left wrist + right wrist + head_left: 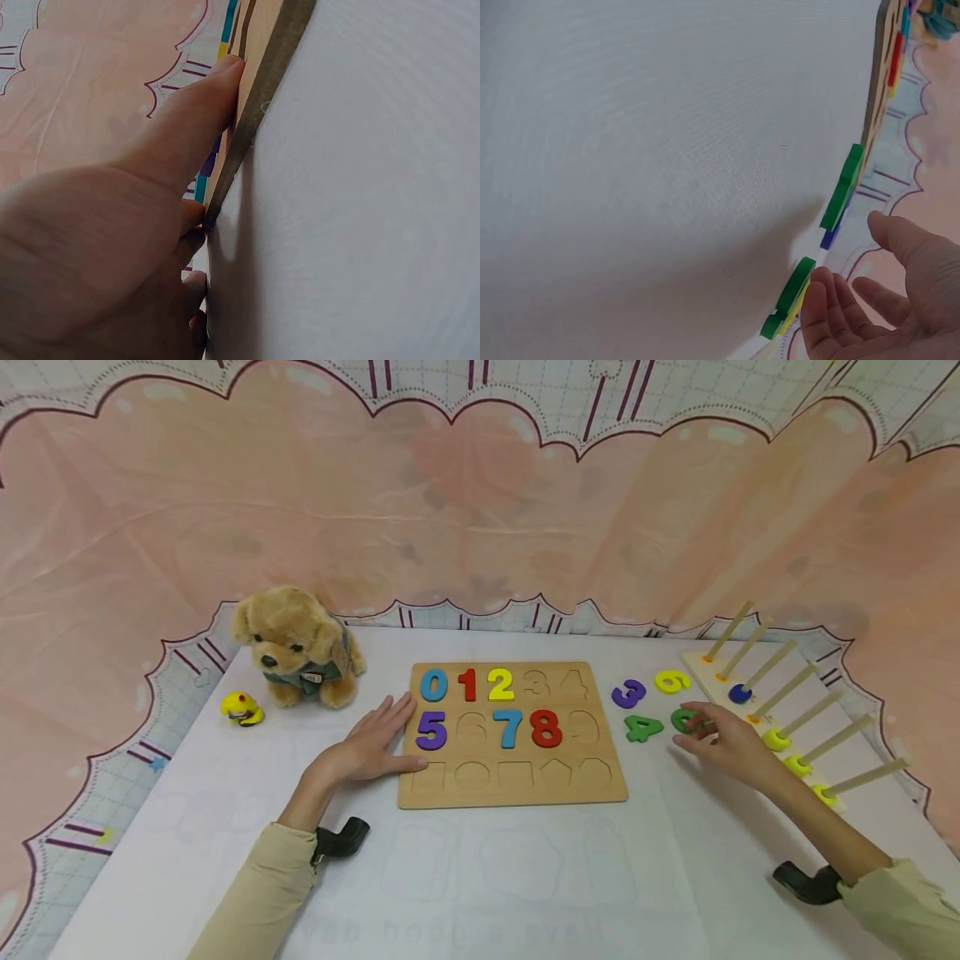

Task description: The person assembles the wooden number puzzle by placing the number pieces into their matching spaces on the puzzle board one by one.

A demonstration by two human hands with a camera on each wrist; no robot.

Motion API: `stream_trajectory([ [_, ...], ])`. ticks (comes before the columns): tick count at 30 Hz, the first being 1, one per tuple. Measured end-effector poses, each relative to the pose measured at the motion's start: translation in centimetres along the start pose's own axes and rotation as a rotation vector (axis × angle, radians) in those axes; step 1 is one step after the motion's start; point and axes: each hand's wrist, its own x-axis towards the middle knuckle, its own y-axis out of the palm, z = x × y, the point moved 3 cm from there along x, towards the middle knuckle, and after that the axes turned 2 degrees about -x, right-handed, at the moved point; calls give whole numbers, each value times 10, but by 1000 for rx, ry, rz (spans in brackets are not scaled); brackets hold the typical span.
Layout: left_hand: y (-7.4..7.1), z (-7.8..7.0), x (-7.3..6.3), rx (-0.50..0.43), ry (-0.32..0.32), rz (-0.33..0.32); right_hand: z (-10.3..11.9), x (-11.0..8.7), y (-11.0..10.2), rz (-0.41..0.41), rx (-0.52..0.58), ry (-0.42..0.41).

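Note:
A wooden number board lies on the white table, with coloured number pieces such as the blue 0, purple 5 and red 8 in it. My left hand rests at its left edge, thumb on top and the other fingers spread along the side. Off the board's right side, my right hand is over a round green number piece, partly hidden by the fingers. In the right wrist view the fingertips are right beside that green piece, and the thumb stands apart from them.
Near the right hand lie a purple 3, a yellow 6 and a green 4. A pegged stand with upright rods is at the right. A plush dog and a yellow toy duck stand at the left.

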Motion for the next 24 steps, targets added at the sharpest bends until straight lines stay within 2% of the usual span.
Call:
stream_trajectory([
  [10, 0, 0, 0, -4, 8, -4, 4, 5, 4, 20, 42, -39],
  [21, -1, -1, -1, -3, 8, -2, 21, 13, 18, 80, 19, 25],
  [24, -1, -1, -1, -2, 8, -1, 24, 17, 23, 85, 4, 21],
])
